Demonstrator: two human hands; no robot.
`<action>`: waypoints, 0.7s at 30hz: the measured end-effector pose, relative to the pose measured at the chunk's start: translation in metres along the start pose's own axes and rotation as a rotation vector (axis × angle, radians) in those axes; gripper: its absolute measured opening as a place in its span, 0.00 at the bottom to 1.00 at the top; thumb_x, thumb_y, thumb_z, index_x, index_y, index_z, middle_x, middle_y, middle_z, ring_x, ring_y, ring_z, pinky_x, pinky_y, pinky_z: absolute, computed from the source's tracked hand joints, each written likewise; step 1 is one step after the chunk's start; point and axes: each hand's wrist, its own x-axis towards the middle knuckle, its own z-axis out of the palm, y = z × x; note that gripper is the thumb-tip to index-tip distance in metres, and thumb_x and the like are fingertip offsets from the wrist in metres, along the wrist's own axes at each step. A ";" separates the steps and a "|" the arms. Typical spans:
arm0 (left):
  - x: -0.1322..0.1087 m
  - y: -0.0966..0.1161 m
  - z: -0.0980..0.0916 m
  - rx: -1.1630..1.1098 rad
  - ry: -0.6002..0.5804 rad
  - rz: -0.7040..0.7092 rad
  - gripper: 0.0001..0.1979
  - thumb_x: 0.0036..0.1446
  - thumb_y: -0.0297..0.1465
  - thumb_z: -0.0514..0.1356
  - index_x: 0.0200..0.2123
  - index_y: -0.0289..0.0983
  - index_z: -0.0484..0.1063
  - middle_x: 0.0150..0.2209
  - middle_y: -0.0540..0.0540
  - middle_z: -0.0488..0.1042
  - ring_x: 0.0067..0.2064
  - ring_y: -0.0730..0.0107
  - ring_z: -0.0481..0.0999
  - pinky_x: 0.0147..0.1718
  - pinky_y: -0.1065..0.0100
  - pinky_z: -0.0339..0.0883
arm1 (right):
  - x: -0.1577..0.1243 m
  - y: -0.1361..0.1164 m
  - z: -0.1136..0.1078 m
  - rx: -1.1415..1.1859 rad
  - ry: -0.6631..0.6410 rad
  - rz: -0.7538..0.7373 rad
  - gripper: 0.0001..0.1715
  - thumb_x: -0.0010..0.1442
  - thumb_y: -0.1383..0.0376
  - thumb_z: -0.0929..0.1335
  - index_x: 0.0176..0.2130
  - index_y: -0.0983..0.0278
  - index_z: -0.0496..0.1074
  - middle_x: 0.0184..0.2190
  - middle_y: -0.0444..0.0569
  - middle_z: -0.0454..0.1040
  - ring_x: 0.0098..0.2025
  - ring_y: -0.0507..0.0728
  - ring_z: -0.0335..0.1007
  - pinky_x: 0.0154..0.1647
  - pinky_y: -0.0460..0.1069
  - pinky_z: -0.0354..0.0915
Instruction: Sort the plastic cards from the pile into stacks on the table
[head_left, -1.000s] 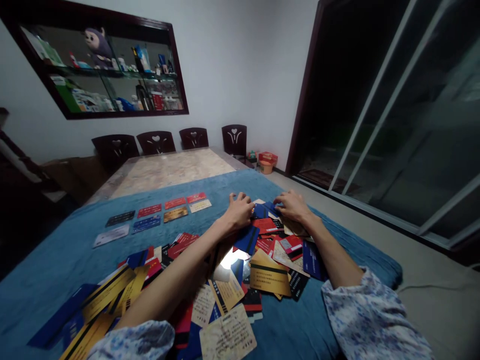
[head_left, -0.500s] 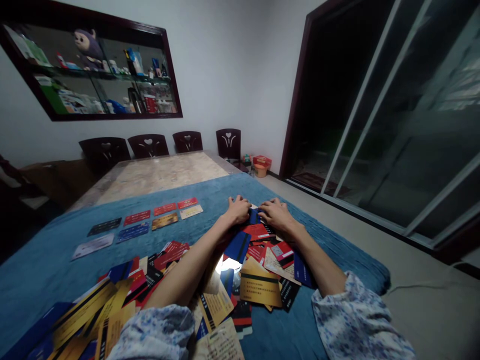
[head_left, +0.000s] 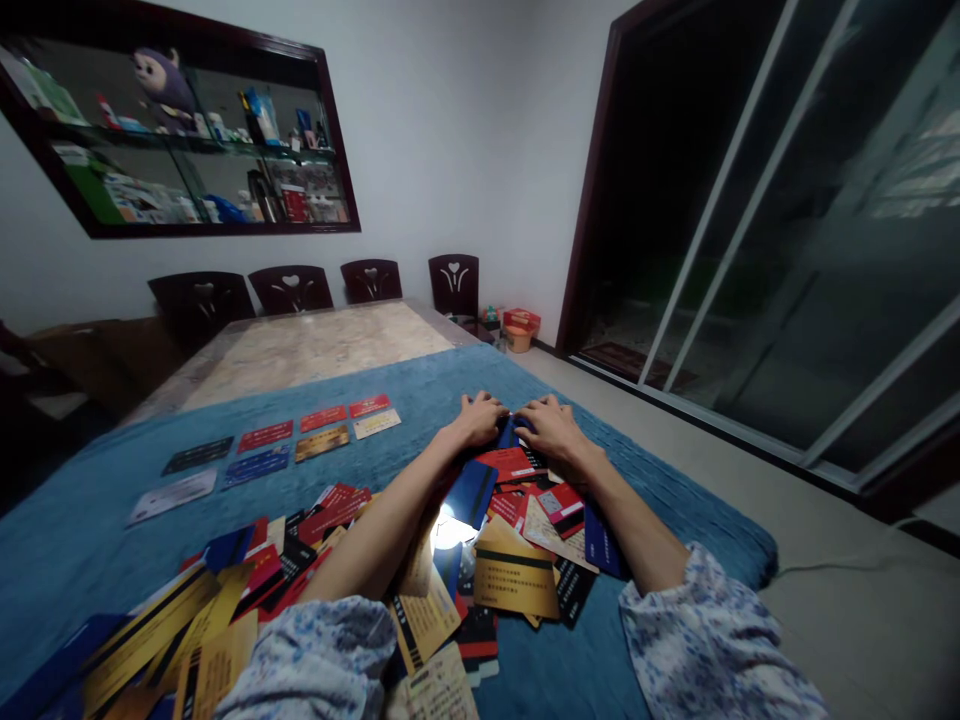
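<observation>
Both my hands lie at the far end of a loose heap of bank cards, fingers bent down around it. My left hand point(head_left: 481, 420) touches the heap's left side; my right hand point(head_left: 553, 428) curls over its right side. Between them is a blue card point(head_left: 508, 434), partly covered. Fingertips are mostly hidden behind the knuckles. Nearer me lie a red card point(head_left: 507, 463), a blue striped card point(head_left: 471, 492) and a gold card point(head_left: 516, 580). A second heap of gold, red and blue cards point(head_left: 154, 625) spreads to the left of my left forearm.
Two rows of separate cards, including a gold card point(head_left: 322, 443) and a white card point(head_left: 172, 497), lie on the blue cloth point(head_left: 427, 385) at left. Beyond are the marble tabletop point(head_left: 330, 345) and chairs point(head_left: 454, 285). A sliding glass door point(head_left: 780, 270) stands right.
My hands have drawn slightly closer together over the far end of the heap. The view has shifted a little, and the cards stay in much the same arrangement.
</observation>
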 end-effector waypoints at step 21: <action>-0.014 0.003 -0.013 0.065 -0.050 0.099 0.14 0.57 0.27 0.56 0.45 0.40 0.77 0.59 0.41 0.71 0.65 0.46 0.56 0.57 0.42 0.56 | 0.001 0.009 0.002 0.111 -0.027 -0.032 0.22 0.63 0.58 0.65 0.54 0.59 0.76 0.56 0.55 0.74 0.59 0.69 0.57 0.53 0.61 0.57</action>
